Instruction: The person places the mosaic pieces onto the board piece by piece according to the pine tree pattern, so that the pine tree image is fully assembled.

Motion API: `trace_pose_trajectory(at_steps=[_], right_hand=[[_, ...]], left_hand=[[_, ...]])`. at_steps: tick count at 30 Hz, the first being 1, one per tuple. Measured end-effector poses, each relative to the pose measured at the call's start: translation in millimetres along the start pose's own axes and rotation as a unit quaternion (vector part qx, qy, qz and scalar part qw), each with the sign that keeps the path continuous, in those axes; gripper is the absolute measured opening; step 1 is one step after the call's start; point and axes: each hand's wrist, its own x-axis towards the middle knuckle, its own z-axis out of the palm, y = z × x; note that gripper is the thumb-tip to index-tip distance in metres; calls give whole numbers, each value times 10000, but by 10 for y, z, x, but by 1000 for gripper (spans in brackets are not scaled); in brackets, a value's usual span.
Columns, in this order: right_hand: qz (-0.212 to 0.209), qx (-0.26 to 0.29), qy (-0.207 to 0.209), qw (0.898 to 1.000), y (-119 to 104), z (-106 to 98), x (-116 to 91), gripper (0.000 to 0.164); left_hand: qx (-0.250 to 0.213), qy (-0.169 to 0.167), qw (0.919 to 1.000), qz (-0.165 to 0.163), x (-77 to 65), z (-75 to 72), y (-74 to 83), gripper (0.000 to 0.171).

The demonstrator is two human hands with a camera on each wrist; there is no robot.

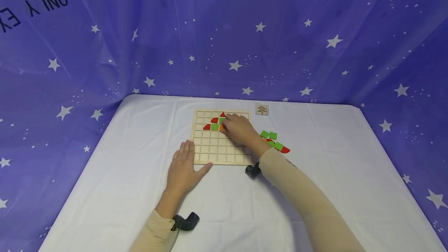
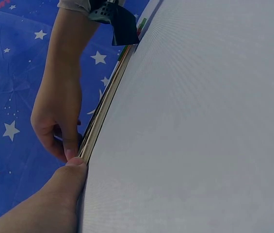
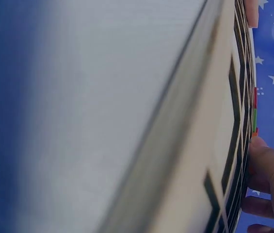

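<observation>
A pale wooden grid board (image 1: 218, 149) lies on the white table. My left hand (image 1: 182, 172) rests flat against its left side, fingers straight, with the thumb (image 2: 76, 161) at the front edge. Over the upper part of the board, my right hand (image 1: 241, 129) has curled fingers low on the grid. A sliver of a red tile (image 3: 251, 167) shows between those fingers, which hide most of it. Beside them sit an orange tile (image 1: 221, 128), a green tile (image 1: 215, 127), red quarter-round tiles (image 1: 207, 127) and a red triangle tile (image 1: 223, 114).
Right of the board lies a loose group of green tiles (image 1: 273, 135) and red tiles (image 1: 285, 150), partly overlapping. A small pattern card (image 1: 262, 109) lies behind the board's right corner. Purple star-printed cloth (image 1: 210, 77) hangs around the table.
</observation>
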Motion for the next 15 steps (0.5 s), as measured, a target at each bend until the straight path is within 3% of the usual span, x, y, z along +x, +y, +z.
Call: trace_pose_trajectory(at_steps=[15], right_hand=[[202, 869, 357, 9954, 32, 14, 38, 21]], left_hand=[[55, -31, 10000, 24, 1, 16, -20, 106]])
